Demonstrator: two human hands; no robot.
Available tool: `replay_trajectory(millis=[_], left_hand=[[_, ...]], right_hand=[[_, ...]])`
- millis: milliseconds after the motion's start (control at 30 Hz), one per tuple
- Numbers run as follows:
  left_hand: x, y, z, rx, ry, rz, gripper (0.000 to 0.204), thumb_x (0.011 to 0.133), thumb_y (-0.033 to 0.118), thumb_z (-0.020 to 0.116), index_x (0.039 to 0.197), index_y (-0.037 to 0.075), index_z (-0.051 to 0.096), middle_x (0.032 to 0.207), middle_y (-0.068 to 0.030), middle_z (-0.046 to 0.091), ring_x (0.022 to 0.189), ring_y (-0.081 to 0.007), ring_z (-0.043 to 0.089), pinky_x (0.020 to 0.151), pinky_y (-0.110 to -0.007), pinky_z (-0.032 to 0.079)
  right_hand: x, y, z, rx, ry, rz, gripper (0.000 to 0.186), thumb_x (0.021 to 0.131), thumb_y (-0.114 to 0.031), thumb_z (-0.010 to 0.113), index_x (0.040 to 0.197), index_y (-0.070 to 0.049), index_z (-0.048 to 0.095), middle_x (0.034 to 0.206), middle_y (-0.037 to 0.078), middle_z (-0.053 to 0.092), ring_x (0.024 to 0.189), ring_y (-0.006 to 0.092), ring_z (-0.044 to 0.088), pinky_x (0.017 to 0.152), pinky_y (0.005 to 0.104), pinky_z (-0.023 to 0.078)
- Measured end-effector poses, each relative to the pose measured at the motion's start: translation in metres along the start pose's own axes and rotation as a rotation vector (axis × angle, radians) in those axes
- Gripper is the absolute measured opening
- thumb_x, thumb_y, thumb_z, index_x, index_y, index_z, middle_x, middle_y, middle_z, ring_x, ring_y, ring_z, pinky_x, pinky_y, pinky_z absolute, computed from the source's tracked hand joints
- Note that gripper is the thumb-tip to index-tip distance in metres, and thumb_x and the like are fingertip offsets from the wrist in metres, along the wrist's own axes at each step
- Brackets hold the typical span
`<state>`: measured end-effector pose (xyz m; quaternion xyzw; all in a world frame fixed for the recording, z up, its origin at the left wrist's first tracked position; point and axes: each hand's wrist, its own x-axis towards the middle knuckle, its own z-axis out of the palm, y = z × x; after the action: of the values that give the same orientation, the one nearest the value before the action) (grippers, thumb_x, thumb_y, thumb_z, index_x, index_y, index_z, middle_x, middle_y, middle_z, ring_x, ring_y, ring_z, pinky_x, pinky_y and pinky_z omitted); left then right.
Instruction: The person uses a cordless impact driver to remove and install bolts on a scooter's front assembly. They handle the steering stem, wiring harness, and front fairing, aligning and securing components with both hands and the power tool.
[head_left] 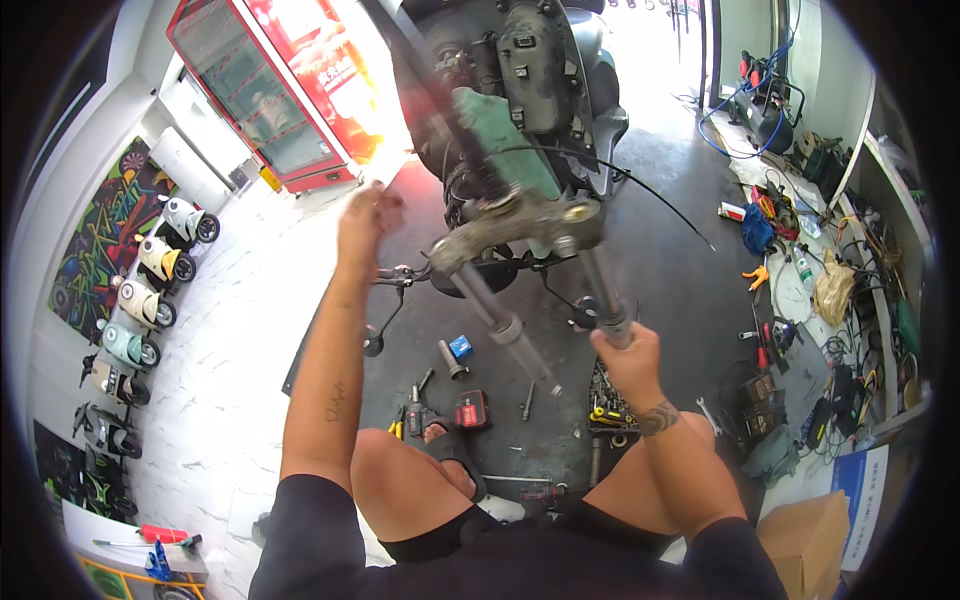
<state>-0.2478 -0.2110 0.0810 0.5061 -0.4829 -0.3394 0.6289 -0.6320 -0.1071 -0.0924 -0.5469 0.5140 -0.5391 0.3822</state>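
Note:
A motorcycle front fork (515, 225) hangs over the floor in front of me. Its grimy clamp lies crosswise, with two metal legs slanting down toward me. My right hand (630, 360) is wrapped round the lower end of the right leg. Left of the clamp, my left hand (370, 220) is raised and smeared by motion, so its fingers do not read clearly; it appears apart from the fork. A long dark shaft, also blurred, rises from the clamp toward the upper left. Behind the fork stands a partly stripped scooter (535, 75) with a green cloth (510, 145) on it.
Between my legs and the scooter lie a cordless drill (420, 420), a blue box (460, 346), a red-and-black case (472, 409) and a tray of small parts (608, 400). A black cable (650, 185) sticks out right. Tools and hoses clutter the right side; a cardboard box (808, 545) stands near me.

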Motion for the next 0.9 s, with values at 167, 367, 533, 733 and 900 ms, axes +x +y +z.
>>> replay_trajectory(millis=[167,367,533,733,900], left_hand=[[-0.038,-0.155,0.004,0.280,-0.229,-0.461,0.032,0.102,0.033,0.070,0.110,0.002,0.073,0.094,-0.0053,0.073,0.083,-0.0150,0.070,0.071,-0.031,0.056],[-0.024,-0.232,0.031,0.705,-0.315,-0.126,0.032,0.095,0.034,0.075,0.099,0.002,0.077,0.083,-0.0101,0.076,0.078,-0.0179,0.074,0.073,-0.033,0.057],[-0.005,-0.258,0.067,0.624,-0.208,-0.141,0.038,0.095,0.039,0.075,0.095,0.001,0.075,0.080,-0.0093,0.075,0.069,-0.0202,0.073,0.066,-0.034,0.056],[-0.005,-0.246,0.068,0.249,0.155,-0.725,0.049,0.097,0.050,0.072,0.090,0.002,0.070,0.076,-0.0081,0.071,0.062,-0.0212,0.071,0.056,-0.037,0.055],[-0.017,-0.231,0.054,1.082,0.178,-0.142,0.045,0.089,0.044,0.079,0.111,0.007,0.065,0.102,-0.0128,0.073,0.092,-0.0387,0.075,0.076,-0.049,0.060]], right_hand=[[0.019,0.007,-0.059,-0.101,0.273,-0.130,0.025,0.090,-0.019,0.083,0.084,-0.001,0.067,0.072,-0.002,0.064,0.068,0.0063,0.054,0.062,0.0305,0.047],[0.016,0.012,-0.114,-0.311,0.431,-0.101,0.026,0.093,-0.022,0.083,0.088,0.000,0.069,0.075,-0.001,0.066,0.069,0.0073,0.057,0.065,0.0300,0.048],[0.008,0.018,-0.124,-0.307,0.425,-0.046,0.023,0.094,-0.019,0.082,0.092,0.001,0.071,0.079,0.000,0.068,0.072,0.0081,0.058,0.068,0.0295,0.049],[0.003,0.025,-0.118,-0.456,0.347,-0.020,0.024,0.090,-0.020,0.083,0.089,0.002,0.071,0.074,0.004,0.068,0.067,0.0117,0.058,0.066,0.0326,0.049],[0.000,0.036,-0.097,-0.590,0.302,0.084,0.029,0.084,-0.025,0.083,0.082,0.000,0.069,0.067,0.008,0.066,0.061,0.0178,0.059,0.064,0.0375,0.049]])
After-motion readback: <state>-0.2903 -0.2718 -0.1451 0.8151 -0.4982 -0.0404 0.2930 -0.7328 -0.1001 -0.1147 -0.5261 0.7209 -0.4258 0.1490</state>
